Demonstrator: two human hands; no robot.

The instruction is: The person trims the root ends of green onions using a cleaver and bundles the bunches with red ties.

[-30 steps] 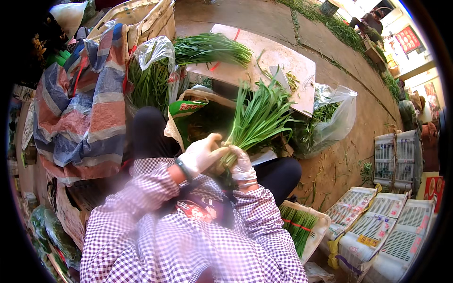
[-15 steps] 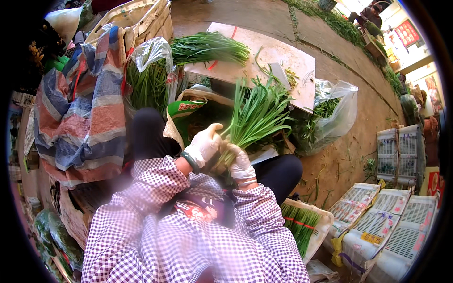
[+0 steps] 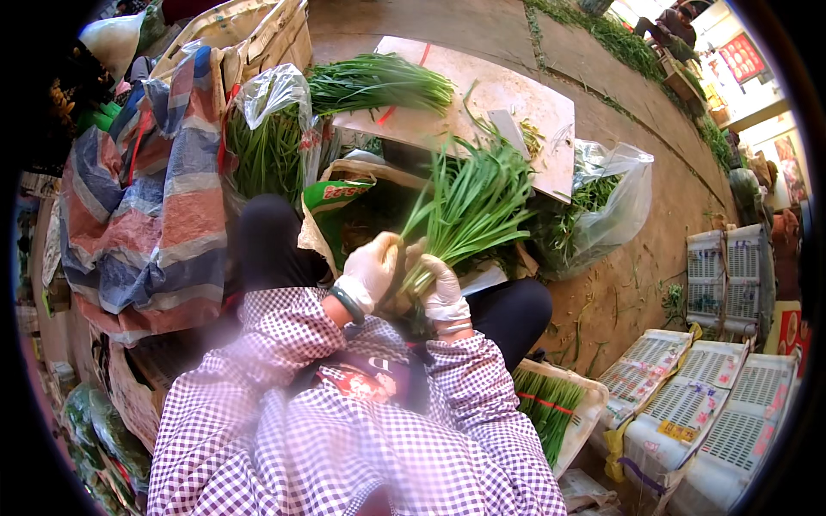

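Note:
My right hand [image 3: 442, 291], in a thin white glove, is closed around the pale lower ends of a loose bunch of green garlic chives [image 3: 475, 205]. The leaves fan out up and to the right, over the near edge of a board. Close on its left, my left hand [image 3: 370, 270], gloved and with a dark bangle at the wrist, is closed in a pinch. A thin strand from the bunch runs to its thumb; the fingertips are partly hidden. Below the hands, the stem ends hang over my lap in shadow.
A pale board [image 3: 508, 95] carries a larger chive pile [image 3: 383, 84] and a flat blade [image 3: 508, 132]. An open sack [image 3: 344, 193] stands below it. Bags of greens flank the board, the right one clear plastic [image 3: 611, 215]. A striped bag [image 3: 146, 206] stands left, white crates [image 3: 680, 413] right.
My left hand has drawn slightly left and down from the bunch, its thumb now folded in, with a strand stretched toward it. The right hand keeps its hold almost unmoved.

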